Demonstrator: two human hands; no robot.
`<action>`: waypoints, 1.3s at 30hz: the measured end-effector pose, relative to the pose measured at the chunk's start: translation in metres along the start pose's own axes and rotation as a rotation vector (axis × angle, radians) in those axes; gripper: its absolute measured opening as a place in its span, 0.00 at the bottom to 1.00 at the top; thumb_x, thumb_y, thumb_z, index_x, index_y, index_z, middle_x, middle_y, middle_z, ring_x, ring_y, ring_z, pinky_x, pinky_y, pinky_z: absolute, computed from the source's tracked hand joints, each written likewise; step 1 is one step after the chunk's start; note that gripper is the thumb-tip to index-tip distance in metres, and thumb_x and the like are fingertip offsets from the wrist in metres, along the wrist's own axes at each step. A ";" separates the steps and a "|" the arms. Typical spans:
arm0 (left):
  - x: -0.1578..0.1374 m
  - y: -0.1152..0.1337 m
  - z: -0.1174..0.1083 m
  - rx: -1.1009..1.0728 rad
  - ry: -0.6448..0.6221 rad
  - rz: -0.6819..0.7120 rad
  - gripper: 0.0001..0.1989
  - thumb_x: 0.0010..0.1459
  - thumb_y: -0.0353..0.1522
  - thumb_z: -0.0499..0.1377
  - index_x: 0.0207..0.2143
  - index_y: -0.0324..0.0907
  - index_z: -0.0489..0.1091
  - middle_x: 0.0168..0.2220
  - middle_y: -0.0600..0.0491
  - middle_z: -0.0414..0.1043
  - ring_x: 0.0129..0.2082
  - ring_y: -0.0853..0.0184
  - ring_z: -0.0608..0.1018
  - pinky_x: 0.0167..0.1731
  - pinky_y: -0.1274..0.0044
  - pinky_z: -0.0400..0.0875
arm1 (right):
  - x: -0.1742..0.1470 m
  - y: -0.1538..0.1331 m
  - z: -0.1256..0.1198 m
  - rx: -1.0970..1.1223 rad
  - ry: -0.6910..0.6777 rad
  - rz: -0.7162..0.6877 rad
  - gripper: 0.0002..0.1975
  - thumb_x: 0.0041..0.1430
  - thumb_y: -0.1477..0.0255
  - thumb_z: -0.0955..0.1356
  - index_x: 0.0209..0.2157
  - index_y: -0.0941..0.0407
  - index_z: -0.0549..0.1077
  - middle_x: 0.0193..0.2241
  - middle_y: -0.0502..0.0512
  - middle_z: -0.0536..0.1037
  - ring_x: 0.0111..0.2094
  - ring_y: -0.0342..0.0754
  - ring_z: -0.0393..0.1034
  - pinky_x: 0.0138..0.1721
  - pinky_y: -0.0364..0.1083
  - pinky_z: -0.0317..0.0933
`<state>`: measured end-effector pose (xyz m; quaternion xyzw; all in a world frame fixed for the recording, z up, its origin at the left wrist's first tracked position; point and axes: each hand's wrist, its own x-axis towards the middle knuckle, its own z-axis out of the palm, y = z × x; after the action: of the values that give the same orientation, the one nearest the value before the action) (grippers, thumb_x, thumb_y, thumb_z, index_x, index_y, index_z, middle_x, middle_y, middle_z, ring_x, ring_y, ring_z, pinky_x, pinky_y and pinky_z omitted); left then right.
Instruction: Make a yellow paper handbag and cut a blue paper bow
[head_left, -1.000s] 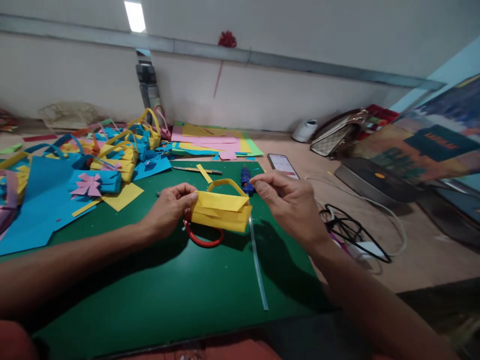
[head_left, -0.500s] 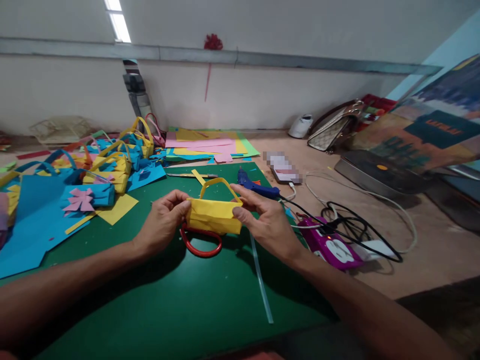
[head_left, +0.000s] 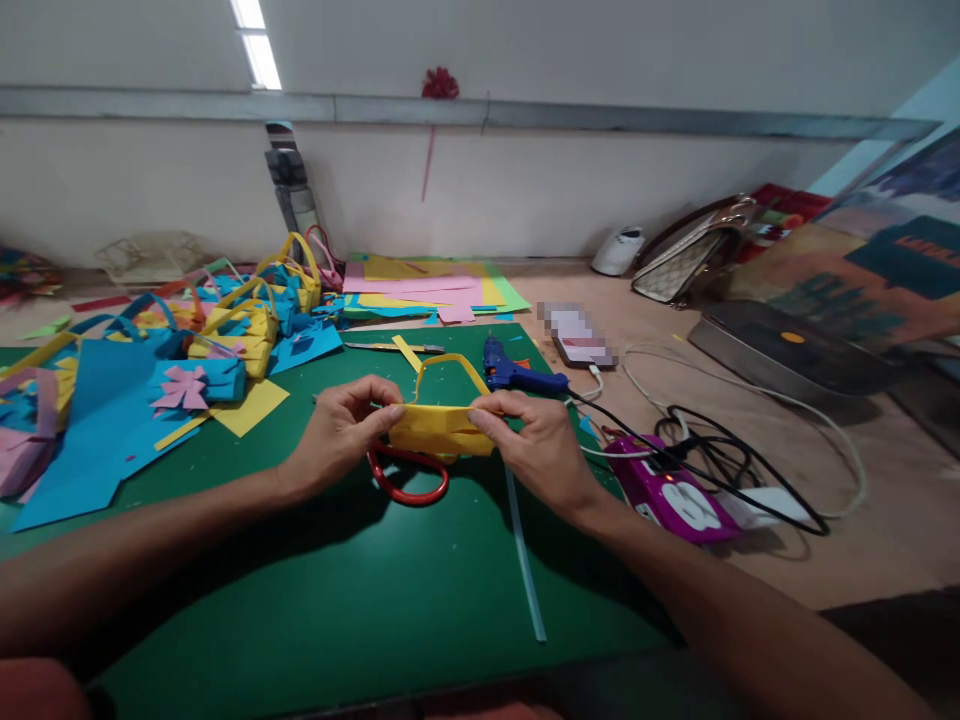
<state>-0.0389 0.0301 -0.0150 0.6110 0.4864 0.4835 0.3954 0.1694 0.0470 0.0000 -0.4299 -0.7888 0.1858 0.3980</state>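
Between my hands is a small yellow paper bag (head_left: 441, 430), its looped paper handle standing up at the back. My left hand (head_left: 349, 430) pinches its left upper corner between thumb and fingers. At the right upper corner, my right hand (head_left: 536, 445) pinches the edge in the same way. Red scissor handles (head_left: 409, 497) show just below the bag; the rest of the scissors is hidden. A clear glue stick (head_left: 525, 560) lies on the green mat (head_left: 337, 610), and a blue glue gun (head_left: 521, 375) rests beyond my right hand.
Several finished paper bags (head_left: 240, 335) and a blue sheet (head_left: 97, 420) crowd the left. Coloured paper sheets (head_left: 435, 285) are stacked at the back, with a craft knife (head_left: 390, 347) in front. On the right are a phone (head_left: 581, 335), a purple power strip (head_left: 671, 495) and tangled cables.
The bag has tipped so its front face looks shorter, and my right fingers have closed onto its upper edge. The whole view has shifted slightly, moving things to the right.
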 end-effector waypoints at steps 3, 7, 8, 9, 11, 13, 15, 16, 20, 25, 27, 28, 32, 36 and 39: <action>0.002 0.001 0.001 0.213 0.060 0.164 0.08 0.51 0.35 0.61 0.32 0.39 0.70 0.32 0.51 0.71 0.34 0.66 0.73 0.36 0.72 0.69 | -0.002 0.002 0.003 -0.013 0.012 -0.043 0.08 0.55 0.75 0.66 0.25 0.55 0.76 0.25 0.50 0.80 0.27 0.46 0.71 0.32 0.45 0.61; 0.004 0.009 0.004 0.570 0.081 0.530 0.08 0.55 0.33 0.59 0.37 0.41 0.74 0.46 0.46 0.70 0.51 0.59 0.67 0.53 0.62 0.60 | -0.003 0.003 0.007 -0.012 0.018 -0.092 0.07 0.55 0.75 0.66 0.25 0.55 0.76 0.26 0.51 0.80 0.28 0.46 0.72 0.33 0.45 0.60; 0.004 0.012 0.005 0.632 0.047 0.567 0.08 0.56 0.33 0.58 0.36 0.42 0.75 0.49 0.46 0.68 0.54 0.57 0.63 0.54 0.61 0.58 | -0.004 0.002 0.007 -0.013 0.017 -0.104 0.07 0.55 0.76 0.66 0.26 0.55 0.76 0.26 0.51 0.80 0.28 0.46 0.72 0.33 0.45 0.60; 0.003 0.015 0.007 0.681 0.015 0.579 0.08 0.56 0.33 0.58 0.36 0.42 0.75 0.51 0.46 0.67 0.57 0.56 0.60 0.55 0.59 0.56 | -0.004 0.002 0.008 -0.014 0.014 -0.119 0.07 0.55 0.76 0.66 0.26 0.55 0.76 0.26 0.51 0.80 0.28 0.46 0.71 0.33 0.45 0.60; 0.002 0.021 0.011 0.756 -0.038 0.554 0.08 0.57 0.33 0.57 0.34 0.43 0.76 0.55 0.46 0.64 0.60 0.52 0.54 0.55 0.55 0.53 | -0.005 0.000 0.008 -0.015 0.004 -0.149 0.07 0.55 0.76 0.66 0.26 0.55 0.75 0.26 0.51 0.80 0.28 0.46 0.71 0.34 0.46 0.59; 0.001 0.025 0.014 0.810 -0.074 0.505 0.09 0.57 0.33 0.56 0.33 0.44 0.77 0.56 0.46 0.62 0.61 0.50 0.53 0.54 0.51 0.51 | -0.006 -0.001 0.009 -0.016 -0.006 -0.171 0.07 0.56 0.76 0.66 0.26 0.55 0.75 0.25 0.50 0.80 0.27 0.45 0.70 0.36 0.47 0.58; 0.000 0.028 0.016 0.842 -0.094 0.462 0.09 0.58 0.33 0.56 0.32 0.44 0.77 0.57 0.46 0.61 0.61 0.49 0.51 0.54 0.48 0.49 | -0.007 -0.002 0.009 -0.019 -0.013 -0.174 0.07 0.56 0.76 0.66 0.26 0.55 0.75 0.25 0.50 0.80 0.26 0.45 0.70 0.39 0.49 0.57; 0.000 0.029 0.016 0.847 -0.099 0.449 0.09 0.57 0.32 0.56 0.31 0.44 0.77 0.58 0.46 0.61 0.62 0.48 0.51 0.53 0.47 0.49 | -0.007 -0.002 0.009 -0.020 -0.016 -0.172 0.07 0.56 0.75 0.66 0.26 0.55 0.74 0.26 0.49 0.80 0.26 0.44 0.70 0.41 0.49 0.57; 0.000 0.030 0.015 0.825 -0.101 0.426 0.08 0.56 0.30 0.58 0.28 0.42 0.76 0.58 0.47 0.60 0.62 0.48 0.50 0.53 0.48 0.51 | -0.008 -0.002 0.009 -0.017 -0.020 -0.162 0.07 0.56 0.75 0.66 0.26 0.55 0.74 0.25 0.49 0.80 0.25 0.44 0.70 0.44 0.51 0.56; 0.003 0.025 0.012 0.787 -0.100 0.415 0.05 0.53 0.27 0.59 0.27 0.42 0.76 0.57 0.48 0.62 0.61 0.49 0.53 0.54 0.51 0.52 | -0.008 0.000 0.009 -0.004 -0.018 -0.154 0.07 0.55 0.74 0.66 0.26 0.55 0.74 0.25 0.50 0.80 0.26 0.45 0.70 0.45 0.52 0.55; 0.005 0.022 0.010 0.761 -0.103 0.420 0.05 0.51 0.26 0.60 0.25 0.42 0.75 0.57 0.49 0.63 0.61 0.50 0.53 0.55 0.51 0.52 | -0.008 0.000 0.008 -0.002 -0.031 -0.140 0.07 0.55 0.74 0.66 0.26 0.55 0.74 0.25 0.49 0.80 0.26 0.45 0.70 0.46 0.53 0.55; 0.006 0.022 0.008 0.750 -0.105 0.416 0.05 0.51 0.26 0.61 0.25 0.41 0.75 0.57 0.49 0.63 0.61 0.50 0.54 0.55 0.51 0.52 | -0.008 0.000 0.007 0.002 -0.034 -0.128 0.07 0.55 0.74 0.66 0.25 0.55 0.74 0.25 0.50 0.80 0.26 0.45 0.70 0.46 0.53 0.55; 0.010 0.037 -0.005 0.645 -0.037 0.402 0.05 0.48 0.26 0.62 0.31 0.41 0.74 0.55 0.47 0.66 0.60 0.52 0.58 0.56 0.53 0.55 | -0.005 -0.001 0.003 0.059 -0.017 -0.021 0.08 0.54 0.72 0.65 0.24 0.56 0.75 0.24 0.51 0.78 0.26 0.46 0.70 0.37 0.48 0.61; 0.008 0.068 -0.018 0.306 0.132 0.300 0.11 0.54 0.29 0.57 0.40 0.36 0.72 0.41 0.46 0.75 0.41 0.61 0.77 0.36 0.70 0.75 | 0.000 -0.001 -0.001 0.154 -0.018 0.111 0.09 0.52 0.71 0.65 0.21 0.57 0.74 0.21 0.50 0.75 0.25 0.45 0.69 0.26 0.42 0.60; 0.005 0.078 -0.013 0.107 0.036 0.106 0.12 0.54 0.31 0.57 0.39 0.35 0.72 0.36 0.47 0.75 0.38 0.61 0.78 0.22 0.79 0.74 | 0.001 -0.002 0.000 0.182 -0.043 0.141 0.09 0.52 0.71 0.65 0.21 0.58 0.73 0.20 0.50 0.75 0.24 0.45 0.68 0.25 0.42 0.59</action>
<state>-0.0351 0.0183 0.0629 0.6474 0.4853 0.4881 0.3273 0.1678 0.0469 0.0012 -0.4423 -0.7450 0.2934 0.4041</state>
